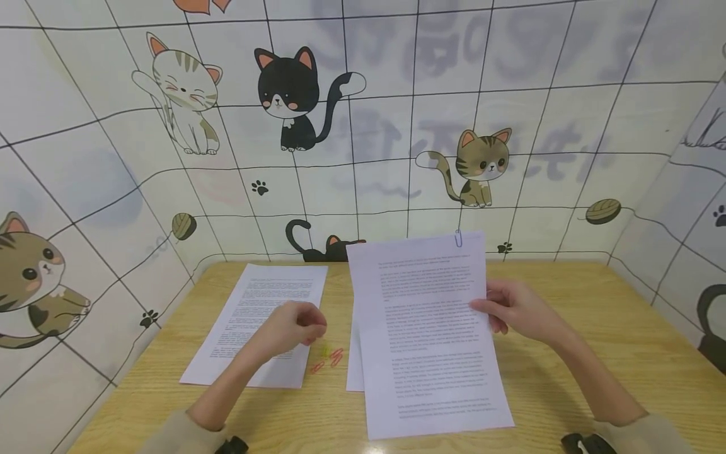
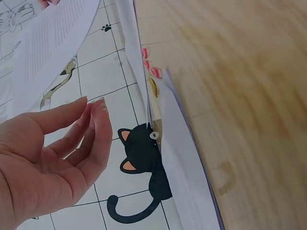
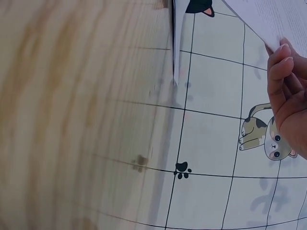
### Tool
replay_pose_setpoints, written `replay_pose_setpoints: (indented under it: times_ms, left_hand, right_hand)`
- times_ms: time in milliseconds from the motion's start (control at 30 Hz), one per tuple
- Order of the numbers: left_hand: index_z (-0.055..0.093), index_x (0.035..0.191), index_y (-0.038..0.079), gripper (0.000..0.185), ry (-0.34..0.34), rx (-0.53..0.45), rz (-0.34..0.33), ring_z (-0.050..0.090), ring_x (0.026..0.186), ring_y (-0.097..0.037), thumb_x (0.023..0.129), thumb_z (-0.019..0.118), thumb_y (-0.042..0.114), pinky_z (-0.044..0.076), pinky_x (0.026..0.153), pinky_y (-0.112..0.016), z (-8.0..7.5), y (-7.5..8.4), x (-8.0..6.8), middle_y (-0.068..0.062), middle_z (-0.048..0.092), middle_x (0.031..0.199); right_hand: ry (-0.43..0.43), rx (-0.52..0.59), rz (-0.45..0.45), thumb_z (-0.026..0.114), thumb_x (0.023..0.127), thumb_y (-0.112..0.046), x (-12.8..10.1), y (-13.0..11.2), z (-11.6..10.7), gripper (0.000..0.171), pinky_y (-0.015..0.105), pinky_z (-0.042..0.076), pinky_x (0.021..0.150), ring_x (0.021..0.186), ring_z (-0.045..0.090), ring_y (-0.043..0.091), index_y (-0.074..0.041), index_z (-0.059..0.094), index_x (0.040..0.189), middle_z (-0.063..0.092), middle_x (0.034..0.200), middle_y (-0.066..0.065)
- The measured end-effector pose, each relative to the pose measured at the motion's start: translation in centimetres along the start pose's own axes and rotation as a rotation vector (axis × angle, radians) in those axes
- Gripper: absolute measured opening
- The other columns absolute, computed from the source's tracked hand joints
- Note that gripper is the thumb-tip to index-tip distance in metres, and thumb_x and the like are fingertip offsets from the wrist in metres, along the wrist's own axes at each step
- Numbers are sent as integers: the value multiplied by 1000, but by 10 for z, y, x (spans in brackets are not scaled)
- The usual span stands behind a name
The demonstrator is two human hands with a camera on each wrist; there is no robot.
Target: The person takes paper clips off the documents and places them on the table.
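My right hand [image 1: 518,309] pinches a printed paper sheet [image 1: 425,334] by its right edge, holding it raised above the table. A purple paper clip [image 1: 459,239] sits on the sheet's top edge, near the right corner. In the right wrist view, the thumb and fingers [image 3: 283,60] grip the paper's edge. My left hand [image 1: 295,328] hovers over the right side of the left paper stack [image 1: 266,296], fingers loosely bent with nothing seen between them. Just right of it lie several red paper clips [image 1: 336,357] and a yellow paper clip [image 1: 325,350].
More white paper [image 1: 354,359] lies on the table, partly hidden behind the raised sheet. The wooden table [image 1: 573,296] meets a cat-patterned cloth [image 1: 391,132] at its back and sides.
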State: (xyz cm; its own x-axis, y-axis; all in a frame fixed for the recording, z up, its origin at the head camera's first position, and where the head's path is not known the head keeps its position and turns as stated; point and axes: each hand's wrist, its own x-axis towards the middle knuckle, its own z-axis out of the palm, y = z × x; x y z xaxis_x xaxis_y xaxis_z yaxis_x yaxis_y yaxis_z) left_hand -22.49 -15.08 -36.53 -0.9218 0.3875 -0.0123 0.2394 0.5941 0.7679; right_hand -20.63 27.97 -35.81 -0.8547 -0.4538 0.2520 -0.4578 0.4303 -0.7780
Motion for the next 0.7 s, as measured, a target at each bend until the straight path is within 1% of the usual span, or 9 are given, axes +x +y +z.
replay_pose_setpoints:
  times_ms: [133, 233, 300, 433, 533, 600, 700]
  left_hand:
    - [70, 98, 6, 5, 34, -54, -14, 66, 79, -26, 94, 71, 9, 57, 74, -35, 2, 5, 4, -7, 69, 87]
    - [70, 99, 5, 7, 63, -96, -8, 66, 81, -30, 94, 71, 9, 57, 76, -38, 2, 10, 7, -9, 70, 88]
    - [70, 100, 5, 7, 79, -121, 6, 66, 81, -30, 94, 71, 10, 57, 77, -41, 3, 14, 9, -8, 70, 88]
    - [70, 101, 5, 8, 109, -155, 56, 66, 78, -22, 95, 71, 11, 57, 79, -45, 4, 21, 12, -5, 70, 87]
    - [70, 100, 5, 8, 142, -163, 100, 64, 76, -17, 95, 71, 11, 56, 77, -40, 6, 28, 14, -6, 70, 87]
    - [71, 101, 5, 9, 166, -165, 129, 63, 76, -17, 95, 71, 12, 55, 74, -35, 7, 33, 16, -6, 70, 87]
    - [72, 101, 6, 10, 204, -172, 159, 64, 79, -22, 94, 72, 13, 52, 72, -31, 9, 42, 20, -5, 70, 87]
  right_hand:
    - [13, -2, 4, 62, 99, -3, 1, -1, 1, 22, 26, 43, 42, 48, 52, 17, 5, 62, 120, 70, 80, 4]
    - [19, 6, 9, 62, 99, -3, 1, -1, 1, 23, 26, 42, 42, 48, 52, 17, 4, 62, 121, 70, 79, 4]
    - [22, 9, 9, 62, 99, -3, 1, -2, 1, 24, 26, 42, 43, 49, 51, 18, 4, 61, 122, 69, 78, 4]
    - [36, 2, -1, 62, 99, -3, 2, -2, 2, 25, 26, 42, 43, 49, 51, 18, 4, 61, 124, 68, 76, 3]
    - [43, -9, -7, 61, 100, -3, 2, -2, 2, 26, 26, 42, 43, 49, 51, 18, 4, 61, 124, 67, 74, 4]
    - [50, -11, -2, 61, 100, -5, 2, -1, 2, 25, 26, 43, 43, 50, 52, 17, 3, 61, 124, 66, 73, 3]
    - [63, -19, 5, 61, 100, -5, 2, 0, 2, 23, 26, 43, 44, 50, 52, 16, 2, 62, 122, 66, 72, 3]
